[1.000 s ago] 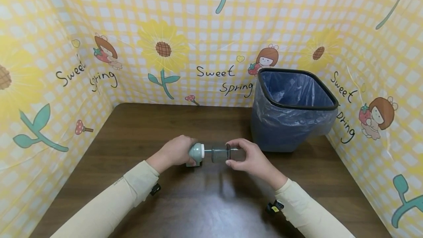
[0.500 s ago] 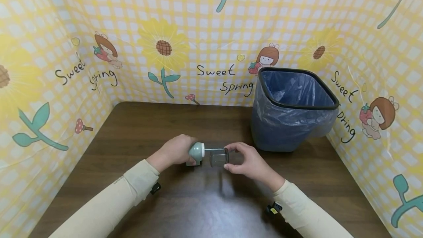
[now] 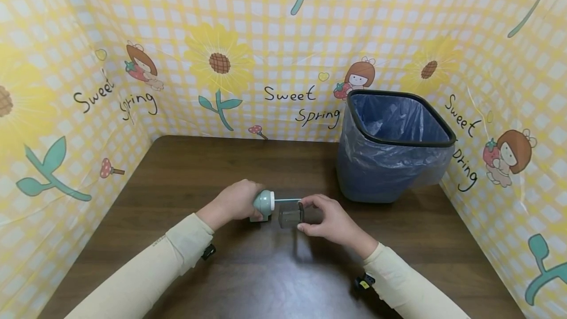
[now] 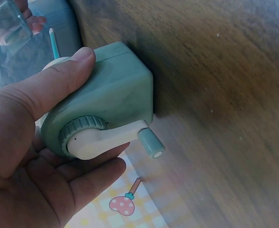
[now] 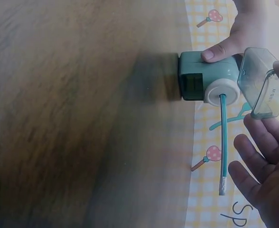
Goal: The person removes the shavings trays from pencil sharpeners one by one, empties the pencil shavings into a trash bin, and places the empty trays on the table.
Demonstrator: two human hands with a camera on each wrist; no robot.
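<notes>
A green crank pencil sharpener (image 3: pixel 264 204) is on the table, and my left hand (image 3: pixel 238 201) grips its body. The left wrist view shows my thumb over its top and the pale crank (image 4: pixel 106 137) with a green knob. From the white front ring a teal pencil (image 5: pixel 224 142) sticks out, eraser end outward. My right hand (image 3: pixel 332 220) pinches a clear grey shavings drawer (image 5: pixel 260 85) between thumb and fingers. It is apart from the sharpener, just in front of it and below the pencil in the head view. A dark drawer slot (image 5: pixel 193 87) shows in the sharpener's front.
A blue bin (image 3: pixel 367 176) with a clear liner and black rim stands at the back right of the brown wooden table (image 3: pixel 212 161). Yellow checked cloth (image 3: pixel 283 53) rises behind the table and at both sides.
My right hand has carried the shavings drawer slightly left and toward me, down from the pencil, which shows more fully now. My left hand and the sharpener have stayed in place.
</notes>
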